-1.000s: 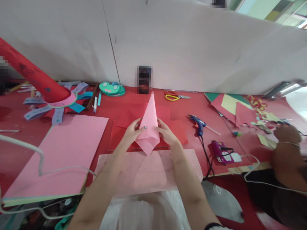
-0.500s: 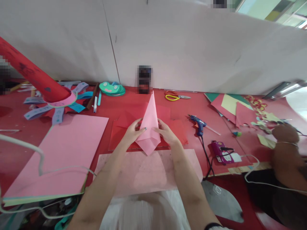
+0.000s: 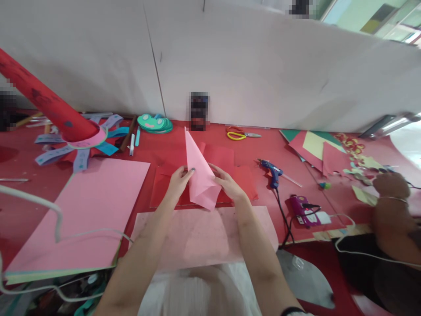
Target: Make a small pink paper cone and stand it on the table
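Observation:
Between my two hands is a folded pink paper [image 3: 201, 175], shaped like a long cone with its narrow tip pointing away and to the left. My left hand [image 3: 179, 182] pinches its left edge, thumb on top and fingers underneath. On the opposite side my right hand [image 3: 228, 181] grips the right edge, the thumb lying on the paper and the other fingers partly hidden. Below the cone lie red paper sheets [image 3: 243, 180] on the table. Closer to my body a pale pink sheet [image 3: 204, 237] covers the table edge.
A glue gun [image 3: 271, 171] and yellow-handled scissors [image 3: 241, 134] lie to the right, near a purple power strip [image 3: 304, 210]. Pink sheets [image 3: 95, 206] are stacked at left beside a red tube [image 3: 66, 114]. Paper scraps [image 3: 312, 149] and another person's arm [image 3: 393, 206] are at far right.
The pink paper cone has turned, its tip swinging from straight ahead to the left and its lower end shifting slightly right. Both hands keep hold of it.

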`<state>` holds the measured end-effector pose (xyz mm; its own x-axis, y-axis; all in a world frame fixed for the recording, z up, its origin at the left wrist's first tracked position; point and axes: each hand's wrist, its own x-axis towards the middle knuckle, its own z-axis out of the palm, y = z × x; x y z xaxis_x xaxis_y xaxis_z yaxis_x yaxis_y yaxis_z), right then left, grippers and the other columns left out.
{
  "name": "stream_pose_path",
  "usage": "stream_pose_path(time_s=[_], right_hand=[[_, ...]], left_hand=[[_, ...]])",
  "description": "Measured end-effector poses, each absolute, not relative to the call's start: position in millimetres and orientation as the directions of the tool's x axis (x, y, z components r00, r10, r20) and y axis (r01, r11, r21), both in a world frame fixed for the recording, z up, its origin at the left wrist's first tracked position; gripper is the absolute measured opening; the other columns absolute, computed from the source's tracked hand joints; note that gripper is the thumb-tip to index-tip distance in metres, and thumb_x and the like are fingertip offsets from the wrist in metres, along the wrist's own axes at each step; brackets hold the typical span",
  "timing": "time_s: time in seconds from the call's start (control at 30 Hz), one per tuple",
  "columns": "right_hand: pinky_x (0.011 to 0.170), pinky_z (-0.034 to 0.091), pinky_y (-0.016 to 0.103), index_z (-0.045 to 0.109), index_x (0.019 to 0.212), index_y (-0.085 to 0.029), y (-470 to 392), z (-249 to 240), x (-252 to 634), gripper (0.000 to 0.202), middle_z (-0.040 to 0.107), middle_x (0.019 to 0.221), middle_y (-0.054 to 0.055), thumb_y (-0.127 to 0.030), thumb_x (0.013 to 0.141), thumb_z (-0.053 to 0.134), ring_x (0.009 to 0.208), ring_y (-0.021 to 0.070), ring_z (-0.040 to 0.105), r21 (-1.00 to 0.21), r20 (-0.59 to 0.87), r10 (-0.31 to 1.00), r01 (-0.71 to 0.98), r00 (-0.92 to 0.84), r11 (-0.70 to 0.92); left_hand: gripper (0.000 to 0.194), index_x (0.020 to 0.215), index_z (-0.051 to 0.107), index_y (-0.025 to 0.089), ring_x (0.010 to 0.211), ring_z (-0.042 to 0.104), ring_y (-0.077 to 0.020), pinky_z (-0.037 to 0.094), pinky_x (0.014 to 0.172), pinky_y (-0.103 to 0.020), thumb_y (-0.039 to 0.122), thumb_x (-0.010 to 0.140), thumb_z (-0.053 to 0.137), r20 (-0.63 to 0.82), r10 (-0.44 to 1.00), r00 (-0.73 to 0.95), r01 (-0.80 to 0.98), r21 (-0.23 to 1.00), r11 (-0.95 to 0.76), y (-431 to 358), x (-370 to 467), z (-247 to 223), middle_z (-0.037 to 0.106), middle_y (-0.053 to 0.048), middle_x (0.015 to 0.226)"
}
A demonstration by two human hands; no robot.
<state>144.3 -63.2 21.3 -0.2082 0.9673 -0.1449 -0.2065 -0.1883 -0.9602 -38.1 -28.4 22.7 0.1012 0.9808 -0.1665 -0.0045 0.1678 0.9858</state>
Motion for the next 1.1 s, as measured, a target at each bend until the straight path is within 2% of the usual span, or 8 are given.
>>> stream_pose_path(time_s=[0.2,0.37,0.63,0.73,0.8,0.9,1.0,1.1], right_hand=[[0.095,0.045,0.037,0.056,0.121,-0.027,-64,20,146,0.053,0.064,0.119,0.003,-0.033,0.071,0.070,0.109,0.0219,0.058,-0.981,-0.104,0.982,-0.146,-0.156,-0.127],[0.099,0.041,0.038,0.060,0.118,-0.026,-68,26,154,0.046,0.060,0.126,0.003,-0.034,0.073,0.067,0.115,0.0229,0.054,-0.990,-0.109,0.975,-0.063,-0.195,-0.123],[0.090,0.046,0.037,0.065,0.112,-0.025,-62,41,170,0.040,0.064,0.117,0.004,-0.035,0.073,0.068,0.104,0.0222,0.060,-0.978,-0.184,0.947,0.140,-0.262,-0.152],[0.089,0.046,0.038,0.068,0.106,-0.024,-50,40,176,0.039,0.067,0.112,0.005,-0.034,0.069,0.071,0.100,0.0221,0.060,-0.965,-0.166,0.956,0.237,-0.241,-0.108],[0.085,0.047,0.037,0.070,0.101,-0.023,-40,34,180,0.038,0.068,0.103,0.006,-0.032,0.064,0.074,0.091,0.0199,0.061,-0.951,-0.144,0.980,0.294,-0.136,-0.099],[0.076,0.047,0.033,0.071,0.096,-0.019,-25,22,185,0.039,0.065,0.081,0.002,-0.032,0.059,0.075,0.073,0.0140,0.058,-0.966,-0.112,0.994,0.235,-0.015,-0.105],[0.071,0.045,0.029,0.070,0.096,-0.018,-16,13,187,0.041,0.058,0.069,-0.002,-0.032,0.058,0.075,0.065,0.0103,0.053,-0.982,-0.111,0.994,0.156,-0.011,-0.108],[0.068,0.044,0.027,0.070,0.096,-0.017,-12,11,187,0.041,0.055,0.067,-0.004,-0.033,0.058,0.075,0.063,0.0088,0.050,-0.980,-0.120,0.991,0.164,-0.063,-0.108]], left_hand=[[0.041,0.091,0.060,0.017,0.091,0.064,-0.0250,0.053,0.067,-0.032,0.048,0.067,0.066,-0.292,0.952,0.090,-0.128,0.945,0.302,-31,-38,25,0.068,-0.008,0.094],[0.040,0.092,0.060,0.017,0.087,0.066,-0.0237,0.055,0.068,-0.033,0.053,0.075,0.057,-0.228,0.973,0.038,-0.187,0.955,0.231,-30,-40,26,0.069,-0.009,0.095],[0.051,0.115,0.057,0.015,0.092,0.067,-0.0225,0.055,0.072,-0.032,0.050,0.078,0.054,-0.174,0.979,-0.109,-0.245,0.959,0.143,-18,-58,30,0.069,-0.013,0.105],[0.048,0.114,0.058,0.015,0.092,0.067,-0.0229,0.056,0.072,-0.033,0.047,0.077,0.057,-0.122,0.982,-0.146,-0.225,0.970,0.087,-18,-62,31,0.069,-0.013,0.103],[0.042,0.107,0.059,0.015,0.093,0.066,-0.0234,0.057,0.070,-0.034,0.041,0.075,0.061,-0.130,0.967,-0.220,-0.202,0.976,0.085,-18,-63,31,0.068,-0.013,0.104],[0.035,0.103,0.056,0.016,0.090,0.066,-0.0221,0.058,0.069,-0.035,0.031,0.073,0.064,-0.195,0.931,-0.309,-0.199,0.970,0.137,-18,-66,29,0.065,-0.011,0.100],[0.035,0.107,0.052,0.017,0.089,0.066,-0.0223,0.058,0.074,-0.040,0.030,0.075,0.061,-0.263,0.923,-0.281,-0.181,0.959,0.218,-23,-72,28,0.064,-0.010,0.099],[0.038,0.116,0.049,0.019,0.113,0.056,-0.0263,0.049,0.093,-0.045,0.031,0.080,0.055,-0.103,0.901,-0.422,0.019,0.992,0.123,-34,-82,35,0.057,-0.013,0.120]])
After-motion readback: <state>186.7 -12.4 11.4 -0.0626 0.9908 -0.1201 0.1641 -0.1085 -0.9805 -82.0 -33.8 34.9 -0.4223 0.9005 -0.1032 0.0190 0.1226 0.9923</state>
